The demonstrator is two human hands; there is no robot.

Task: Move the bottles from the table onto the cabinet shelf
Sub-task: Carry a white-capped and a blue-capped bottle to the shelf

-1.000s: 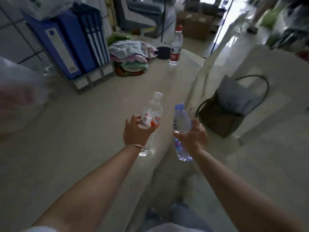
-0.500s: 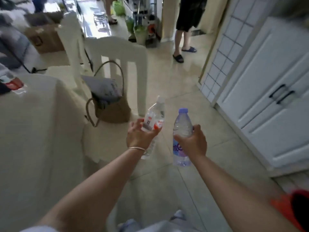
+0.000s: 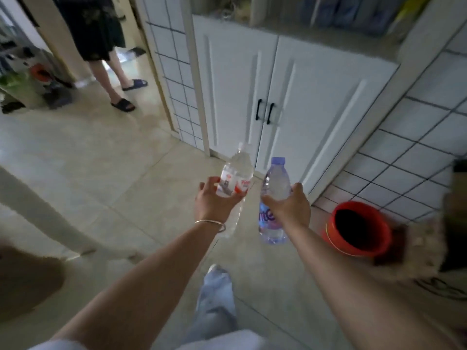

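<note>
My left hand grips a clear bottle with a white cap and a red-and-white label, tilted slightly right. My right hand holds a clear bottle with a pale blue cap and purple lettering, upright. Both bottles hang in the air over the floor, side by side. In front of them stands the white cabinet with two shut doors and black handles. Above the doors is an open shelf with several blurred items on it.
A person in dark clothes and black sandals stands at the back left by a doorway. A red bucket sits on the floor at the right, beside a tiled wall. A white chair leg crosses the left.
The view has swung from the table to the right until the cabinet faces me. Both hands keep their bottles, and the cabinet is nearer than half a second ago.
</note>
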